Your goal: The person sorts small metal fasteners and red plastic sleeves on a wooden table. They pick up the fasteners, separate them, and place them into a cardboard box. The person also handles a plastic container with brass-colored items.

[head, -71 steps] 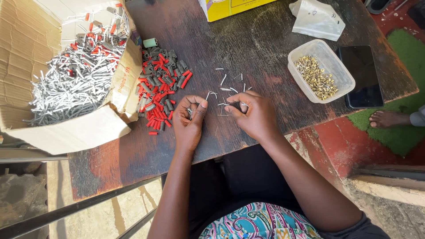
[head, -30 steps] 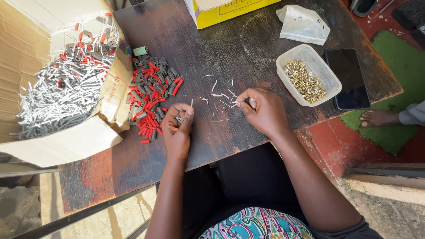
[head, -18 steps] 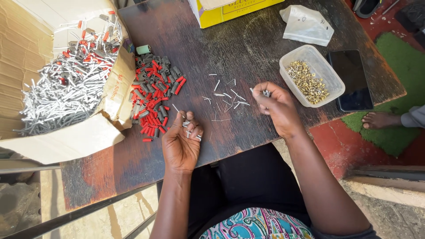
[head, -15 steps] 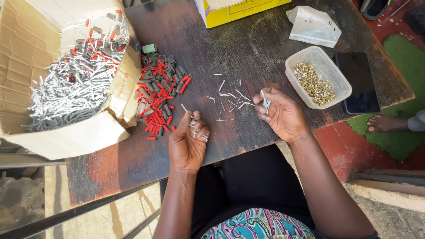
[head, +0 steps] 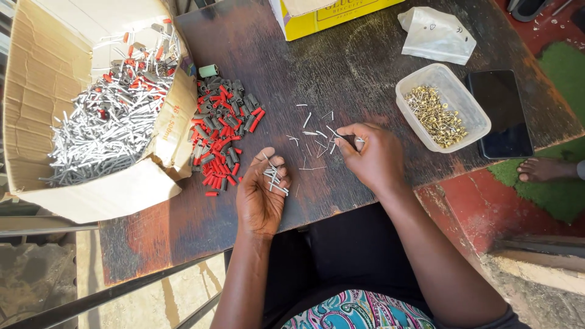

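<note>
Left hand: the left hand [head: 263,196] lies palm up and open on the dark wooden table [head: 365,55], cradling a small bundle of thin silver pins [head: 274,178] across the fingers.
Right hand: the right hand [head: 373,155] is pinched shut on one or two pins at its fingertips, at about 2 o'clock from the left hand.
Change: half a second ago the right hand hung a little farther out with its fingers looser; now it is down among the loose pins [head: 314,135] scattered on the table, so the palm bundle appears to be growing pin by pin.
Red and grey pile: a heap of short red and grey sleeves [head: 220,139] lies at 10 o'clock from the left hand, touching the carton's flap.
Cardboard carton: the cardboard carton [head: 42,91], at 9 to 10 o'clock, holds a mass of silver rods with a few red pieces mixed in.
Plastic tub: the clear plastic tub [head: 474,131], at 2 o'clock from the right hand, holds small brass-coloured fittings.
Beyond: a dark phone [head: 501,113] lies just beside the tub; a yellow box [head: 329,15] and a crumpled white bag [head: 437,35] sit at 12 to 1 o'clock.
</note>
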